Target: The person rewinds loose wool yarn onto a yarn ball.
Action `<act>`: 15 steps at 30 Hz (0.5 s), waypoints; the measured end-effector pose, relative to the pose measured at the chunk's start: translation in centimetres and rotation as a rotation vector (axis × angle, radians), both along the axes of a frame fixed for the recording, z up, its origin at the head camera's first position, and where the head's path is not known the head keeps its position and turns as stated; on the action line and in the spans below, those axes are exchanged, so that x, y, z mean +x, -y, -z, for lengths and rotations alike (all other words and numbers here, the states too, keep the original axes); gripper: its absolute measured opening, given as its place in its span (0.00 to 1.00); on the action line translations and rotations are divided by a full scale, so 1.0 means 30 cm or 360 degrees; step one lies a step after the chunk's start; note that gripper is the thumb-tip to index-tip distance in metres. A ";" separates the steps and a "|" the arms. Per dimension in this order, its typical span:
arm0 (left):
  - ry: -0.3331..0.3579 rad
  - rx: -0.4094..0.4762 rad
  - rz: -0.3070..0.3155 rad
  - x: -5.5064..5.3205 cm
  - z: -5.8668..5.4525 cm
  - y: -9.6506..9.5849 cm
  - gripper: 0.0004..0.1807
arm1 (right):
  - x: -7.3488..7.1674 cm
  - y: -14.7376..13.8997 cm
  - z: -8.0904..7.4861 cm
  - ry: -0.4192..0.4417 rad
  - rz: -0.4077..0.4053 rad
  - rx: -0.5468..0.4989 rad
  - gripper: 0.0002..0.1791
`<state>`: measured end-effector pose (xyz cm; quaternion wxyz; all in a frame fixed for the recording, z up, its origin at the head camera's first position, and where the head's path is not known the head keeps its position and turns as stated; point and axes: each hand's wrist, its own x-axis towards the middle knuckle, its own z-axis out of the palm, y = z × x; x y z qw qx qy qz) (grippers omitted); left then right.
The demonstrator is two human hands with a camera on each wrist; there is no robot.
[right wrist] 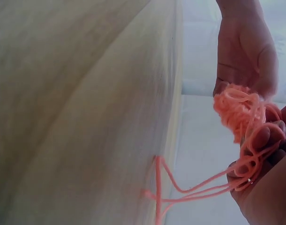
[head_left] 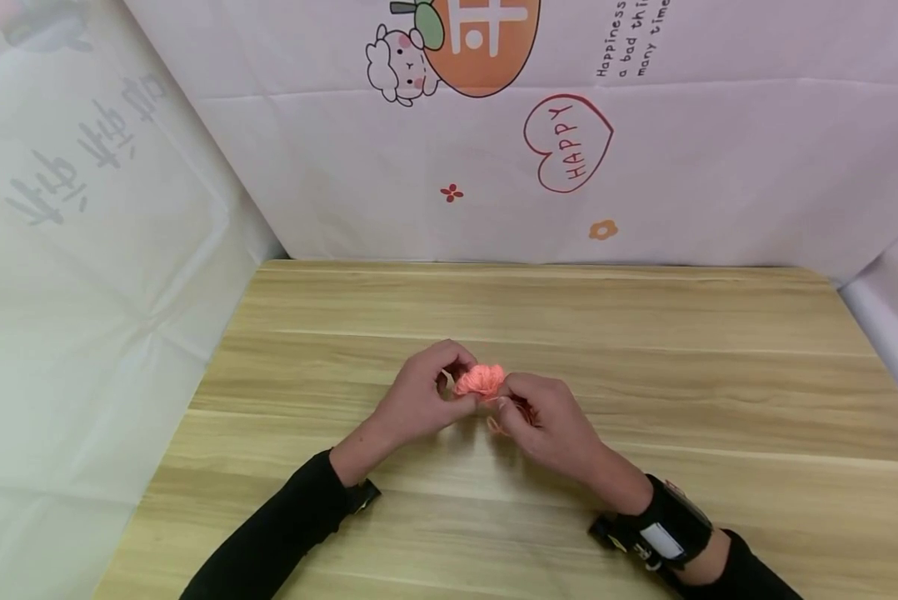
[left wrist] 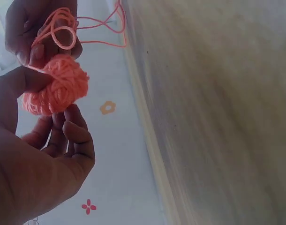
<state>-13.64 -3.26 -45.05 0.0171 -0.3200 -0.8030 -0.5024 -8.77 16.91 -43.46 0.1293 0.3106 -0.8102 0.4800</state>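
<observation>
A small coral-pink ball of yarn is held above the table between the two hands. My left hand grips it from the left, thumb on the near side and fingers on the far side, as the left wrist view shows. On the other side my right hand pinches the yarn strand close to the ball. Loose loops of yarn hang around the right fingers. In the right wrist view, slack strands trail from that hand toward the table. Part of the ball is hidden behind the fingers.
The wood-grain table spreads out beneath both hands. A white printed sheet rises behind its far edge, and another white sheet hangs along the left side. A black wrist strap sits on the right forearm.
</observation>
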 end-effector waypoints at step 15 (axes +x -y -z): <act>0.0182 -0.0069 0.0390 -0.006 0.020 0.009 0.14 | -0.003 -0.013 -0.021 0.0123 0.0109 -0.0081 0.15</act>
